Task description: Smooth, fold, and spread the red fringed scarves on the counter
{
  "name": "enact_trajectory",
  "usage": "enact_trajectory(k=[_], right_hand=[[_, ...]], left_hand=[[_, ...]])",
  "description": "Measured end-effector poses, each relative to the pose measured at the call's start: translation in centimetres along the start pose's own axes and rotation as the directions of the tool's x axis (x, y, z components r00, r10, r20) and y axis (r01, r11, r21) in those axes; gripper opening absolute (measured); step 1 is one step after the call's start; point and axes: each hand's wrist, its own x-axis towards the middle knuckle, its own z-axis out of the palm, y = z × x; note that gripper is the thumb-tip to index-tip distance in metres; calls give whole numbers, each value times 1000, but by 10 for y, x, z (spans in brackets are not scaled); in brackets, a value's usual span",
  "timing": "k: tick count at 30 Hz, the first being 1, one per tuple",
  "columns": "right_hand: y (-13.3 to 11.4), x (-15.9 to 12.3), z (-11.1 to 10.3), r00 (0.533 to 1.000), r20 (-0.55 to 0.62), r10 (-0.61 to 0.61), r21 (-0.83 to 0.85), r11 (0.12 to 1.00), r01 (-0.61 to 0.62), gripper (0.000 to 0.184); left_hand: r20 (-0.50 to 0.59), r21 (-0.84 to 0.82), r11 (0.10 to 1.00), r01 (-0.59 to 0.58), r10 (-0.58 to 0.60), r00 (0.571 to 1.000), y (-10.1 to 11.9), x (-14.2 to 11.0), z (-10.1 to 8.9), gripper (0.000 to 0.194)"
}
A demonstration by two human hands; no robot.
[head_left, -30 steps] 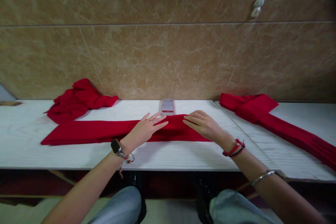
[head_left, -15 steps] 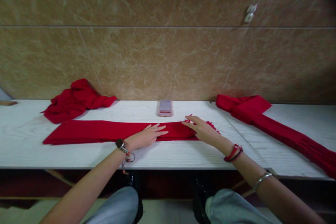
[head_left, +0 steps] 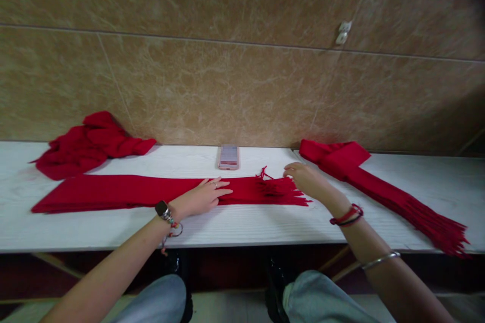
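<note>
A long red scarf (head_left: 125, 192) lies folded flat on the white table, its fringed end to the right. My left hand (head_left: 199, 197) rests flat on its middle, fingers spread and pressing the cloth. At the far corner of the fringe (head_left: 291, 192), my right hand (head_left: 308, 181) has its fingers bent together on the strands. The fingertips partly hide what they grip. A few tangled strands stick up from the scarf's far edge, left of that hand.
A crumpled red cloth (head_left: 91, 146) lies at the back left. A phone (head_left: 229, 157) lies by the tiled wall (head_left: 212, 91). Another red scarf (head_left: 379, 186), folded over at its far end, slants across the right side of the white table (head_left: 250, 229).
My right hand has moved right, from over the scarf to its fringe corner, and its fingers have closed. The fringe now lies spread out to the right. The view has shifted and tilted slightly.
</note>
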Motion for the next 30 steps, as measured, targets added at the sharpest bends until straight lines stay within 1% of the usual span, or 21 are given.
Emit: enact_trajectory(k=[1, 2, 3, 4, 6, 7, 8, 11, 12, 14, 16, 18, 21, 24, 27, 30], right_hand=[[-12, 5, -2, 998, -63, -9, 89, 996, 15, 32], [-25, 11, -2, 992, -111, -52, 181, 981, 72, 31], [-39, 17, -1, 985, -136, -106, 250, 958, 138, 29], [-51, 22, 1, 977, -146, -155, 293, 937, 192, 32], [-72, 29, 10, 965, -134, -227, 316, 913, 259, 45], [-80, 31, 15, 963, -120, -243, 303, 915, 268, 49], [-85, 32, 19, 963, -104, -248, 280, 922, 268, 48], [-91, 35, 29, 967, -52, -251, 208, 944, 256, 32], [-91, 36, 29, 966, -40, -255, 203, 945, 258, 29], [-90, 39, 27, 964, -25, -264, 241, 934, 263, 29], [-89, 42, 23, 964, -7, -266, 318, 913, 255, 32], [-87, 44, 19, 959, 29, -284, 368, 895, 253, 35], [-89, 44, 19, 941, 55, -334, 322, 898, 300, 32], [-99, 46, 26, 941, -22, -338, 217, 917, 334, 36], [-120, 56, 32, 935, -111, -337, 143, 925, 351, 42], [-150, 73, 33, 917, -128, -378, 80, 918, 389, 43]], left_hand=[[-25, 17, 1000, 0, 0, 1000, 1, 3, 1, 50], [-48, 30, 1000, -8, 9, 999, 3, 6, 2, 47], [-70, 38, 999, -22, 24, 997, 3, 8, 2, 44], [-92, 41, 998, -37, 41, 995, 4, 11, 2, 41], [-139, 42, 997, -60, 66, 988, 4, 14, 1, 38], [-162, 44, 997, -59, 66, 985, 4, 14, -1, 38], [-179, 50, 997, -50, 58, 982, 4, 13, -2, 38], [-181, 96, 995, 4, 14, 983, -1, 4, -6, 40], [-175, 115, 993, 24, -4, 985, -4, 0, -8, 41], [-165, 140, 988, 64, -40, 986, -12, -11, -10, 43], [-160, 142, 985, 95, -72, 984, -19, -22, -11, 44], [-141, 132, 986, 101, -82, 987, -24, -30, -11, 43], [-95, 141, 987, 73, -60, 994, -26, -36, -7, 43], [-105, 188, 979, 76, -56, 993, -26, -45, -3, 46], [-159, 237, 960, 147, -111, 981, -27, -65, -3, 48], [-193, 279, 923, 265, -217, 957, -37, -99, -6, 49]])
